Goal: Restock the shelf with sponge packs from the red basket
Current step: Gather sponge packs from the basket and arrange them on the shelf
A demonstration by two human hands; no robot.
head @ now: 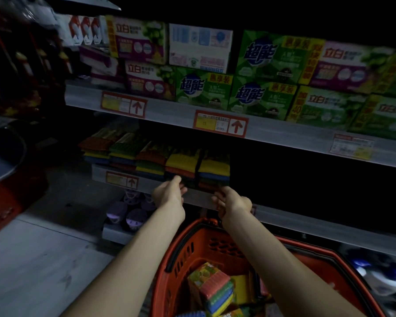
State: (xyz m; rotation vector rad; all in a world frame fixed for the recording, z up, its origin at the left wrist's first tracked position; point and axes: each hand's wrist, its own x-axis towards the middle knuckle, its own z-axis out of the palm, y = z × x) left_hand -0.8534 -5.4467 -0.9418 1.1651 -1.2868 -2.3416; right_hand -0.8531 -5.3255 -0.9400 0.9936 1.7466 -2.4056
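Red basket [183, 243] holds more sponge packs [212, 287] — left hand [168, 194] and right hand [232, 202], each grip released, seem to square the shelf stack [213, 167]; next, reach down for another.

dim and underexposed; upper boxes [249, 72] catch the light, left edge smeared, corners bowed.

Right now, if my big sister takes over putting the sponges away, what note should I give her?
Left hand: empty, fingers at the front of the stacked sponge packs on the shelf.
Right hand: empty, fingers loosely curled, by the shelf edge.
Done: a row of stacks sits on the shelf.
Left: loose packs lie in the red basket below; the shelf space to the right is too dark to judge.
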